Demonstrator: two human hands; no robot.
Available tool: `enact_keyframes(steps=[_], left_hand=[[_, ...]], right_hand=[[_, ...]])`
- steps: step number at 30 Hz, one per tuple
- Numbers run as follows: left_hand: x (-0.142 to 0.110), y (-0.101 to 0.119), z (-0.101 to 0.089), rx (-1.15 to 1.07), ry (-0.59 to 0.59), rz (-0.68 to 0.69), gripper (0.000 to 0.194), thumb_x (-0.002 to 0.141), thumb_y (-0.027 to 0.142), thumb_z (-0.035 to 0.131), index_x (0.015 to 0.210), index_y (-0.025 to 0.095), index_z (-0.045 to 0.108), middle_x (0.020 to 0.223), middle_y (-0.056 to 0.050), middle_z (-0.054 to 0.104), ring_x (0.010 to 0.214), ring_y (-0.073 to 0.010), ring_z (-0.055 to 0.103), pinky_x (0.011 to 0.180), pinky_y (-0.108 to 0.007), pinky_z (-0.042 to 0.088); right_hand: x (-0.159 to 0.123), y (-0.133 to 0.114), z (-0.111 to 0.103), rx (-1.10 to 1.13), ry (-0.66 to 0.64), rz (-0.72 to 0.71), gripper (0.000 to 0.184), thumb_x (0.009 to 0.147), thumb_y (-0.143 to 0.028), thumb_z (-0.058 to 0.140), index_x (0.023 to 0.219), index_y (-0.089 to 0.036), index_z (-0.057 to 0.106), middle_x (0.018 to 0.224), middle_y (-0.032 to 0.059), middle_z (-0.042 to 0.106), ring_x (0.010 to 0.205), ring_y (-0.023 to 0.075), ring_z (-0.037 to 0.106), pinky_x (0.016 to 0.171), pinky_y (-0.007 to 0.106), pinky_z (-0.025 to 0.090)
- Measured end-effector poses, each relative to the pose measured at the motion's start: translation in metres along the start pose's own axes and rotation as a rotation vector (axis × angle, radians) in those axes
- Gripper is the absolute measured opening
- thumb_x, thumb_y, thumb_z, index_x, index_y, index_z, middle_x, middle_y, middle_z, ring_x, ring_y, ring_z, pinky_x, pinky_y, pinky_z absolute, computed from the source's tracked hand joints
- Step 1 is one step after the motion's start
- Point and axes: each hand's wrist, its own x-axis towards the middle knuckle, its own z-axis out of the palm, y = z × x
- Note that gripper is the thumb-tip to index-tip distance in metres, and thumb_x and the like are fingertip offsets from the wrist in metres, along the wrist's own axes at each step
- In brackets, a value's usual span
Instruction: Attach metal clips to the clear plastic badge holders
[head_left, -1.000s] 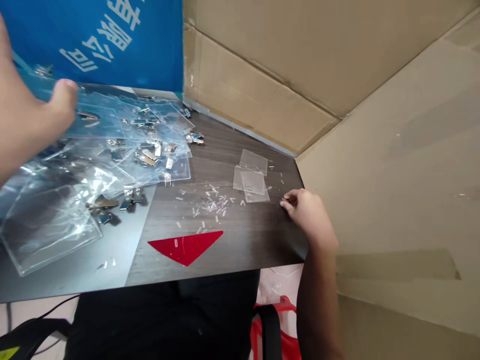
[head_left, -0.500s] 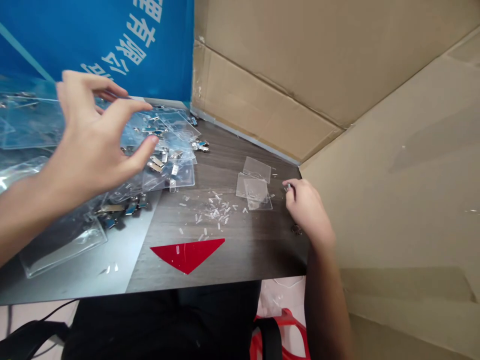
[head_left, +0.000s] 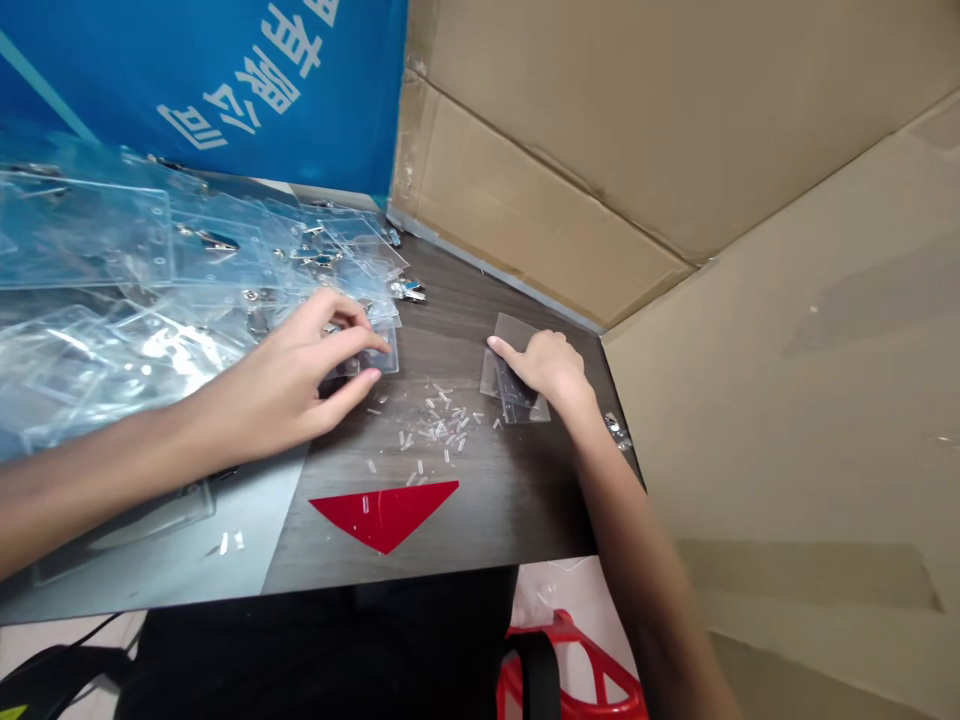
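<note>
My left hand (head_left: 322,370) hovers at the right side of a pile of clear plastic badge holders (head_left: 90,230). Its thumb and forefinger are apart, with nothing visible between them. Metal clips (head_left: 214,241) are attached to many of the holders. My right hand (head_left: 551,365) is over a few small clear plastic plates (head_left: 526,410) on the dark tabletop. The thumb is stretched out across them; the other fingers are partly hidden on the far side. Beside the right forearm, a small metal clip (head_left: 616,430) rests near the table's right edge.
Many tiny clear plastic strips (head_left: 442,425) are scattered mid-table. A red triangle (head_left: 386,512) lies near the front edge. Cardboard walls (head_left: 525,190) and a blue printed panel (head_left: 225,70) enclose the back and right. A red stool (head_left: 570,660) shows below.
My left hand has come from the far left over the pile to its right side. My right hand has left the metal clip by the edge and moved left onto the clear plates.
</note>
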Motion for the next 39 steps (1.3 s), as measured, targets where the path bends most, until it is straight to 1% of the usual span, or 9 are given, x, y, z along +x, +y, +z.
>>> enact_keyframes(steps=[6,15,20,22,24,26,29,33,39], left_hand=[[0.0,0.007,0.002,-0.007,-0.06,0.004,0.025,0.104,0.039,0.063,0.117,0.023,0.078,0.125,-0.015,0.065,0.119,-0.0358,0.067,0.106,-0.053,0.059],[0.001,0.011,0.0,0.033,-0.07,0.021,0.03,0.109,0.04,0.056,0.117,0.02,0.077,0.124,-0.016,0.066,0.111,-0.0318,0.07,0.095,-0.046,0.059],[0.002,0.015,-0.004,0.004,-0.03,0.011,0.026,0.108,0.038,0.059,0.116,0.022,0.078,0.123,-0.012,0.068,0.111,-0.0297,0.069,0.1,-0.045,0.058],[0.003,0.019,-0.006,-0.016,-0.013,-0.025,0.028,0.107,0.04,0.062,0.122,0.022,0.078,0.123,-0.011,0.069,0.108,-0.0286,0.069,0.098,-0.044,0.059],[0.004,0.024,-0.006,-0.084,-0.011,-0.095,0.036,0.106,0.045,0.066,0.131,0.022,0.076,0.123,-0.011,0.07,0.102,-0.0265,0.071,0.093,-0.043,0.061],[0.005,0.031,-0.005,-0.224,-0.011,-0.174,0.044,0.102,0.05,0.071,0.136,0.021,0.075,0.123,-0.011,0.072,0.1,-0.0253,0.073,0.09,-0.042,0.063],[0.007,0.038,-0.001,-0.446,-0.019,-0.258,0.039,0.099,0.048,0.075,0.124,0.018,0.078,0.113,-0.01,0.077,0.099,-0.0247,0.077,0.087,-0.037,0.064],[0.009,0.035,0.004,-0.566,-0.007,-0.354,0.021,0.09,0.038,0.081,0.094,0.017,0.078,0.091,-0.006,0.078,0.084,-0.0205,0.076,0.078,-0.032,0.062],[0.01,0.025,0.008,-0.602,0.132,-0.377,0.019,0.084,0.031,0.085,0.092,0.017,0.075,0.089,-0.004,0.078,0.081,-0.0176,0.074,0.075,-0.027,0.06]], right_hand=[[0.004,0.006,-0.001,0.032,0.057,-0.024,0.074,0.105,-0.076,0.067,0.125,-0.006,0.08,0.128,0.0335,0.081,0.126,0.0425,0.079,0.098,0.045,0.061],[-0.008,-0.003,0.001,0.019,0.132,-0.043,0.051,0.111,-0.056,0.069,0.128,-0.009,0.08,0.132,0.0293,0.082,0.125,0.0398,0.079,0.099,0.043,0.058],[-0.021,-0.002,0.001,0.276,0.234,-0.107,0.028,0.104,-0.042,0.076,0.107,-0.016,0.087,0.1,0.0161,0.085,0.097,0.0312,0.079,0.082,0.038,0.052],[-0.029,-0.006,0.002,0.556,0.165,-0.251,0.031,0.101,-0.047,0.079,0.098,-0.018,0.087,0.082,0.0075,0.078,0.078,0.0233,0.07,0.072,0.034,0.045],[-0.04,-0.014,0.006,0.85,-0.03,-0.452,0.043,0.097,-0.061,0.08,0.097,-0.018,0.087,0.076,0.0022,0.072,0.069,0.0179,0.059,0.066,0.032,0.039],[-0.053,-0.025,0.011,1.042,-0.246,-0.618,0.052,0.091,-0.07,0.084,0.101,-0.019,0.087,0.081,0.0016,0.071,0.071,0.0166,0.056,0.068,0.032,0.04],[-0.069,-0.039,0.02,1.167,-0.417,-0.753,0.053,0.089,-0.071,0.089,0.106,-0.02,0.088,0.086,0.002,0.069,0.077,0.0177,0.055,0.073,0.032,0.043],[-0.076,-0.045,0.027,1.168,-0.488,-0.82,0.055,0.087,-0.072,0.091,0.111,-0.023,0.086,0.079,-0.0017,0.058,0.073,0.0169,0.045,0.071,0.032,0.04],[-0.067,-0.039,0.029,1.235,-0.483,-0.844,0.069,0.097,-0.088,0.068,0.111,-0.022,0.086,0.082,0.0003,0.06,0.074,0.0172,0.046,0.07,0.032,0.041]])
